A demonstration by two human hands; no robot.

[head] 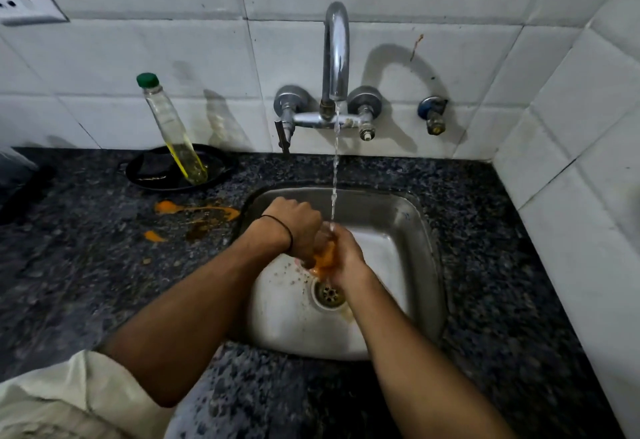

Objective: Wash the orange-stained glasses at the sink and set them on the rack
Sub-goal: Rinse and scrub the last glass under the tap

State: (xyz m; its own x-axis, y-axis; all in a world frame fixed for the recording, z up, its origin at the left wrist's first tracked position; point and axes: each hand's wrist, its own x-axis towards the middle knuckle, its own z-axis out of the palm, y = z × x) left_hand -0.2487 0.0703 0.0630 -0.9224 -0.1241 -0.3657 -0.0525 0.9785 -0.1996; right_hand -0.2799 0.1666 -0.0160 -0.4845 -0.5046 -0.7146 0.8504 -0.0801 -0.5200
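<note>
- Head view: left hand [299, 227] and right hand [348, 255] both curl round an orange-stained glass [324, 259] over the sink [398, 216].
- Water from the tap [336, 57] falls onto it.

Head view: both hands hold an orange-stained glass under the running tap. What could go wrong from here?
1. The wet glass, mostly hidden between the left hand and right hand, may slip and hit the steel sink.
2. The orange spill on the counter lies close to the left forearm and could smear onto it.
</note>
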